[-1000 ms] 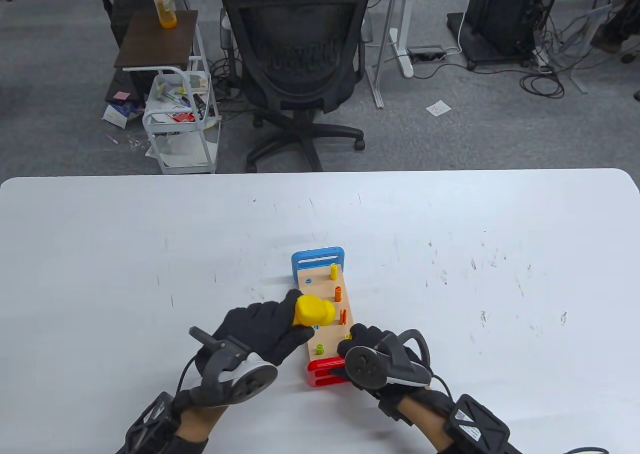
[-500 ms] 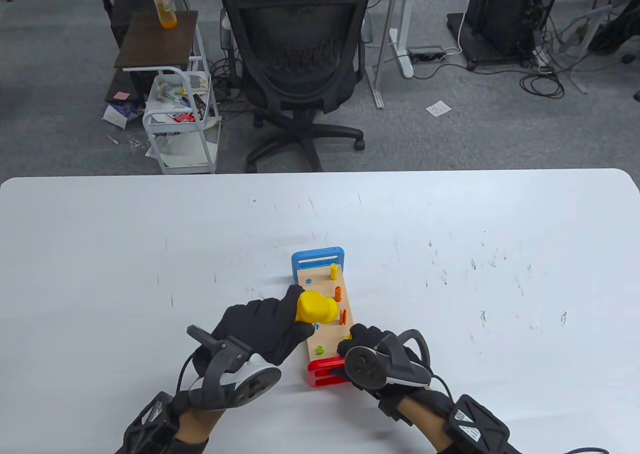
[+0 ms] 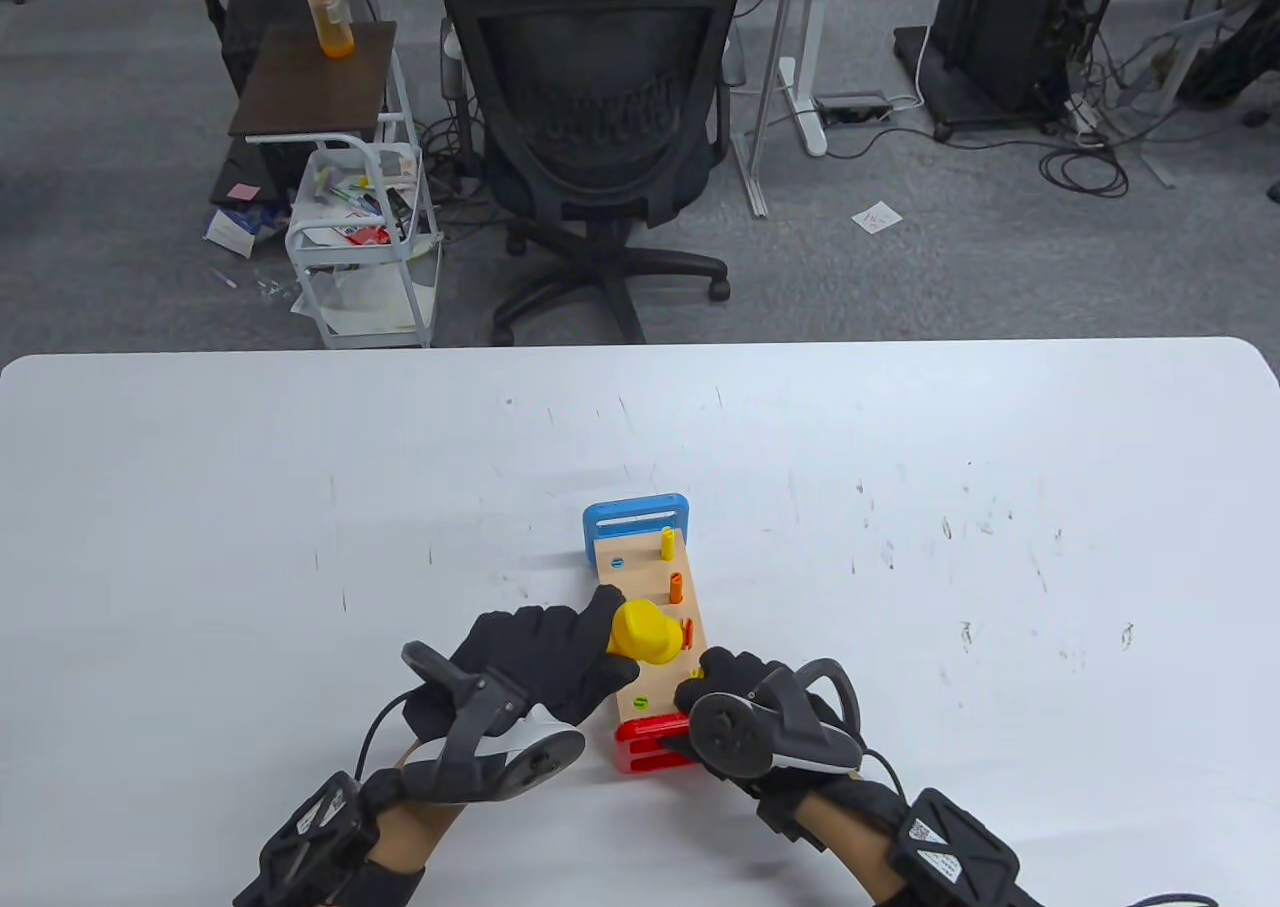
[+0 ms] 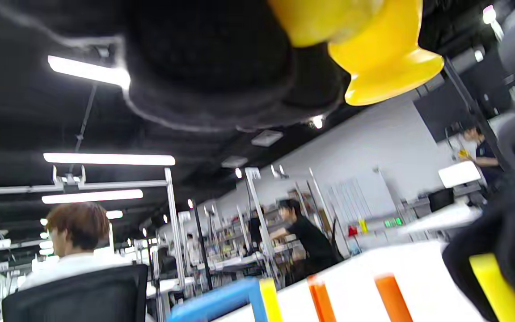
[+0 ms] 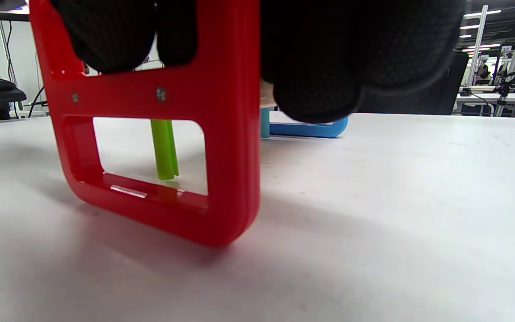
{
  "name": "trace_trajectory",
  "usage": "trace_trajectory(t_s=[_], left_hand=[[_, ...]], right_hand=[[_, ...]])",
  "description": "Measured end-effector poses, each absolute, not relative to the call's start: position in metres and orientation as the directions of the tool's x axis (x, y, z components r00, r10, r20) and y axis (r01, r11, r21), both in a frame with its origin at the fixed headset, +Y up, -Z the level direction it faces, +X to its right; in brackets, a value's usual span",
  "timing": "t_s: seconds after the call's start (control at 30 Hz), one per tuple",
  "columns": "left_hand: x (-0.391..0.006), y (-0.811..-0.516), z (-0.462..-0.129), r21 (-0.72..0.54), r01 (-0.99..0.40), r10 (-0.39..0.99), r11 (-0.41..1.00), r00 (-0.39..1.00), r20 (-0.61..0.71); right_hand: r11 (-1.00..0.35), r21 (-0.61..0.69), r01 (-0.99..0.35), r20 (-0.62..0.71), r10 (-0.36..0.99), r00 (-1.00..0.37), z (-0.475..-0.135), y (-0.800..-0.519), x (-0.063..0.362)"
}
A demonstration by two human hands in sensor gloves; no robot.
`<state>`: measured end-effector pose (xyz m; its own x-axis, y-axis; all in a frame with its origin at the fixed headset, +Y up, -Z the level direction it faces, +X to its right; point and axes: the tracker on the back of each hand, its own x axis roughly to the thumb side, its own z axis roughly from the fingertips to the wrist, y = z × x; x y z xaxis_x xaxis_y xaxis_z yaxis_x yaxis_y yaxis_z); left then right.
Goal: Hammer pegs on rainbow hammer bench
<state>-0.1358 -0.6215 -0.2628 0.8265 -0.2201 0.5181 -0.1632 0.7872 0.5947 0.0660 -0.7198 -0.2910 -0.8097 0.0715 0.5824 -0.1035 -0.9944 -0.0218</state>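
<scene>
With the green peg (image 3: 640,695) and blue peg (image 3: 617,563) sitting nearly flush, the left hand (image 3: 540,657) is gripping the yellow hammer (image 3: 640,633) over the bench (image 3: 650,627) at the counter's (image 3: 200,507) six o'clock, while the right hand (image 3: 735,697) is clasping its red end (image 3: 640,747); yellow peg (image 3: 667,541) and orange pegs (image 3: 676,587) at twelve are standing proud.

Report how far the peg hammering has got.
Done: the blue peg and green peg sit nearly flush with the bench.
In hand: the left hand grips the yellow hammer over the middle of the bench, while the right hand steadies its red end.
Left: the yellow peg and two orange pegs stand proud.
</scene>
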Motion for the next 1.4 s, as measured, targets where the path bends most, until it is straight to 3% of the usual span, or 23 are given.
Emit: trace_trajectory(t_s=[0.1,0.27,0.33,0.47,0.57,0.67,0.87,1.13,1.23,1.4], left_hand=[[-0.138,-0.622,-0.261,0.612,-0.181,-0.204,0.770,0.839,0.505],[-0.135,-0.673,-0.277,0.516,-0.040,-0.262,0.855,0.826,0.498],[-0.136,-0.681,-0.281,0.474,-0.057,-0.218,0.879,0.836,0.504],[-0.137,-0.672,-0.279,0.436,-0.202,-0.058,0.877,0.857,0.513],[-0.134,-0.669,-0.274,0.455,-0.220,-0.056,0.863,0.853,0.519],[-0.131,-0.669,-0.268,0.468,-0.203,-0.081,0.860,0.852,0.518],[-0.123,-0.666,-0.261,0.358,-0.338,0.093,0.871,0.827,0.555],[-0.110,-0.668,-0.252,0.350,-0.364,0.106,0.863,0.809,0.578],[-0.109,-0.667,-0.250,0.272,-0.419,0.195,0.866,0.785,0.588],[-0.112,-0.667,-0.252,0.040,-0.587,0.464,0.808,0.677,0.571]], right_hand=[[-0.995,-0.023,-0.102,0.582,0.070,-0.810,-0.291,-0.720,0.066],[-0.995,-0.023,-0.102,0.583,0.070,-0.810,-0.291,-0.720,0.066],[-0.995,-0.019,-0.101,0.585,0.071,-0.808,-0.291,-0.720,0.066],[-0.994,0.047,-0.099,0.591,0.108,-0.799,-0.290,-0.717,0.069],[-0.992,0.057,-0.109,0.589,0.121,-0.799,-0.287,-0.712,0.072],[-0.988,0.005,-0.156,0.576,0.131,-0.807,-0.278,-0.703,0.073],[-0.908,-0.222,-0.355,0.583,0.168,-0.795,-0.258,-0.686,0.076],[-0.874,-0.278,-0.398,0.659,0.127,-0.741,-0.250,-0.690,0.063],[-0.863,-0.269,-0.427,0.665,0.154,-0.731,-0.251,-0.689,0.065],[-0.845,-0.268,-0.463,0.669,0.182,-0.721,-0.249,-0.688,0.067]])
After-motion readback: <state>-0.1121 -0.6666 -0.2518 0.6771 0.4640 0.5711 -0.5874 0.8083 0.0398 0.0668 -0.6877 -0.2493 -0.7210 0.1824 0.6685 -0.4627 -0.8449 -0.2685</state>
